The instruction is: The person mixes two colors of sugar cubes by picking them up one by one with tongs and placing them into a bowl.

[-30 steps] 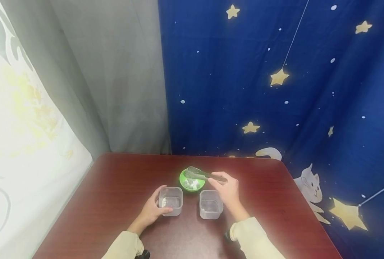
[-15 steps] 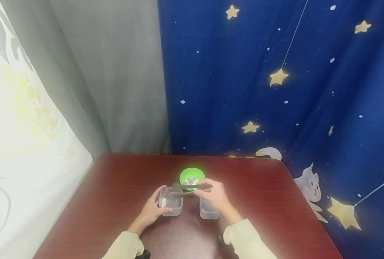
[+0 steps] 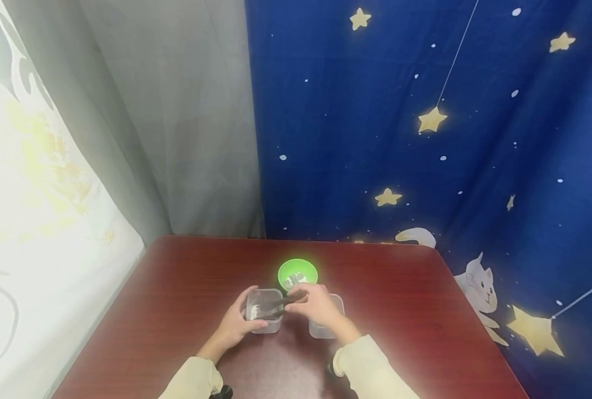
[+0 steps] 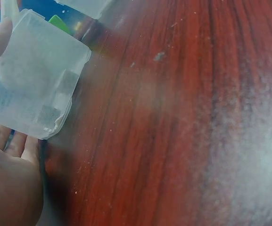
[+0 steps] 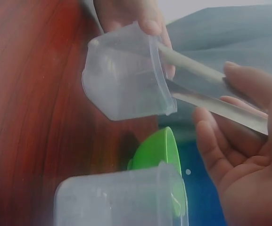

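Observation:
My left hand grips a clear plastic container by its side, thumb at the near edge and fingers around the far side. A few pale and greyish pieces show through its wall in the left wrist view. My right hand pinches a pair of tongs between thumb and fingers; the tong ends reach inside that container. Whether they hold anything is too blurred to tell. Just beyond the hands stands a green bowl with white and grey pieces in it.
A second clear container stands to the right, partly hidden under my right hand and forearm. All of it sits on a dark red wooden table. Behind the table's far edge hang a grey curtain and a blue starry curtain.
My right hand has carried the tongs from above the green bowl leftward and nearer, down into the left container. My left hand keeps its grip on that container without moving.

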### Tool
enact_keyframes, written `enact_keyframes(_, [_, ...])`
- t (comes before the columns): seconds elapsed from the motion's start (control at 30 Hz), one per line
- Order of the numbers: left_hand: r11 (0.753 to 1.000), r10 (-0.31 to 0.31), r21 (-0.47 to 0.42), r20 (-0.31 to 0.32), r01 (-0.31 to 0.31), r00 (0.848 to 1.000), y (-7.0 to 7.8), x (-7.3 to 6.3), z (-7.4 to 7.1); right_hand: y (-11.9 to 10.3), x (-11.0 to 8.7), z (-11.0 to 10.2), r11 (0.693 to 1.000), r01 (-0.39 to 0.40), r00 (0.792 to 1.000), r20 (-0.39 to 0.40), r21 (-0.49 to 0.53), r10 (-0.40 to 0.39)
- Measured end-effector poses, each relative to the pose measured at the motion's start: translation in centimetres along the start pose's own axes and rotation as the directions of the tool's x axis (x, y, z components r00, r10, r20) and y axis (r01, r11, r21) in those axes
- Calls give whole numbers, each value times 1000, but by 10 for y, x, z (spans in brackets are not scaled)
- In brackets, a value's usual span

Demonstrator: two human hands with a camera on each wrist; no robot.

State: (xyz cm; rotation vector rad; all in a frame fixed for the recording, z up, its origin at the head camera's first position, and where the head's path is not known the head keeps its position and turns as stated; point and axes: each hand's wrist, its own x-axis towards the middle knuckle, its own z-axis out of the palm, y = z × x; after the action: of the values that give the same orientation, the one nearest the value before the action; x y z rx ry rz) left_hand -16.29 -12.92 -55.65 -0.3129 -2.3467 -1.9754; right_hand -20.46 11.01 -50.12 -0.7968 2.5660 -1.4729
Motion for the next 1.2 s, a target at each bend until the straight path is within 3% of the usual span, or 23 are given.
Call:
enact_keyframes(0.2, [1000, -3, -21, 10, 3, 1000, 0, -1, 0, 0, 2, 9, 998, 44, 997, 60, -46, -41])
enact_keyframes(0.47, [1000, 19, 2, 6, -19, 1000, 2, -1, 0, 0, -1, 15, 995, 54, 998, 21, -83, -52])
enact_keyframes(0.7, [1000, 24, -16, 6, -24, 1000, -4, 0, 1, 1, -4, 19, 997, 58, 998, 12, -46, -58])
enact_keyframes(0.93, [1000, 7, 21, -35, -6, 999, -32, 7, 3, 7, -5, 17, 995, 96, 993, -64, -38, -98])
enact_keyframes(1.2, [999, 8, -39, -25, -9, 1000, -34, 6, 2, 6, -6, 9, 998, 62, 986, -157, -12, -64])
